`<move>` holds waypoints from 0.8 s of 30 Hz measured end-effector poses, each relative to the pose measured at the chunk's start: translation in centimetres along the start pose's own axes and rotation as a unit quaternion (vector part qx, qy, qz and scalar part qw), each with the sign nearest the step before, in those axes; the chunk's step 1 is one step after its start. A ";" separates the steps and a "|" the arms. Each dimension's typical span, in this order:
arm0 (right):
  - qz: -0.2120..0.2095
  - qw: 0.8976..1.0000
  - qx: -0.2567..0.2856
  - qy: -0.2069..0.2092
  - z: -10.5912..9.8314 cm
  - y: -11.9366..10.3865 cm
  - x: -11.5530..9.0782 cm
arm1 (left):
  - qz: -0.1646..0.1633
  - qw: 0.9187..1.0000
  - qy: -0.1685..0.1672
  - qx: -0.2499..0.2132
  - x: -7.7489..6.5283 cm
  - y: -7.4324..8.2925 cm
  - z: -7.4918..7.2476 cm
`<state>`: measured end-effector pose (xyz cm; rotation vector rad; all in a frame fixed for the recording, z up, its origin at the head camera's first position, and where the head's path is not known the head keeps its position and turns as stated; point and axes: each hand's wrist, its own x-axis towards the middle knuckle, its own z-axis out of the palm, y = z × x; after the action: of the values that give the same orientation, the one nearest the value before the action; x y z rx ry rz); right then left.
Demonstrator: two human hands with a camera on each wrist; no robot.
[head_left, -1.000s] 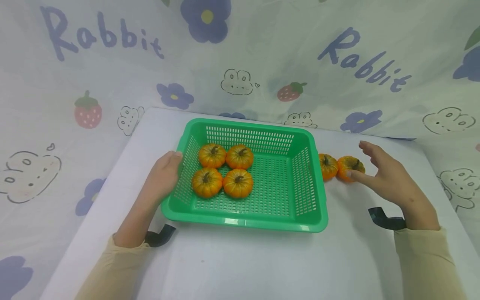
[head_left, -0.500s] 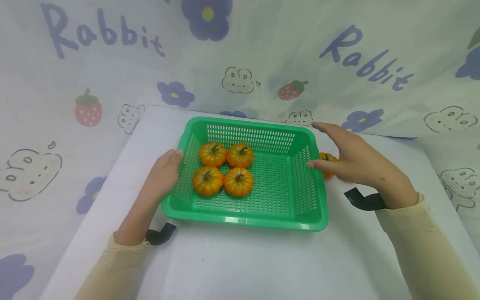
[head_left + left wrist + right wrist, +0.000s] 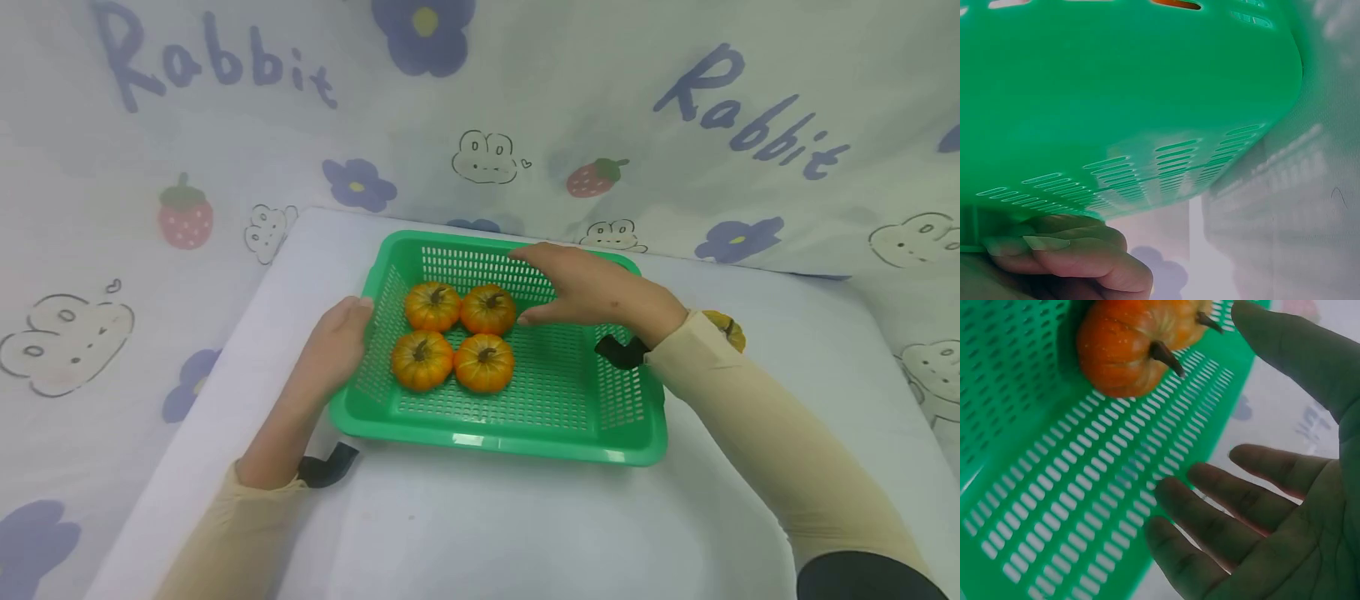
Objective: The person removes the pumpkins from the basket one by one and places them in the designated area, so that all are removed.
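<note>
A green plastic basket (image 3: 480, 442) with slotted walls stands on the white-covered table. Several small orange pumpkins (image 3: 422, 362) sit grouped in its left half. My left hand (image 3: 330, 346) grips the left rim; in the left wrist view its fingers (image 3: 1094, 253) curl at the basket's outer side. My right hand (image 3: 581, 287) is over the basket's back right part, thumb and fingers spread, holding nothing. In the right wrist view the open palm (image 3: 1291, 531) faces the slotted basket, apart from the pumpkin (image 3: 1125, 353) inside.
Another pumpkin (image 3: 724, 330) lies right of the basket, partly hidden by my right sleeve (image 3: 780, 454). Behind the table hangs a pale cloth (image 3: 420, 125) printed with flowers, strawberries and rabbits. A dark round thing (image 3: 870, 577) shows at the bottom right corner.
My right hand has moved left from above the pumpkins outside the basket to over the basket, its fingers staying spread. My left hand keeps its grip on the rim.
</note>
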<state>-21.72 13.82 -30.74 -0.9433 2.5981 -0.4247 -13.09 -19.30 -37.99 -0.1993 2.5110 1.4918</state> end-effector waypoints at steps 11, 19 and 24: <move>-0.007 0.998 -0.004 -0.069 2.5 -0.4 4.5 | -0.009 1.000 -0.008 -0.013 -0.2 0.3 0.2; 0.010 0.996 0.012 -0.088 4.2 0.7 5.1 | -0.012 1.000 -0.010 -0.011 -0.4 0.4 0.2; 0.010 0.996 0.024 -0.087 4.5 1.0 5.0 | -0.012 1.000 -0.012 -0.013 -0.4 0.4 0.2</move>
<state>-24.02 10.52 -36.25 -0.8953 2.4283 -0.3803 -12.78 -18.89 -37.68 -0.2144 2.4626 1.5096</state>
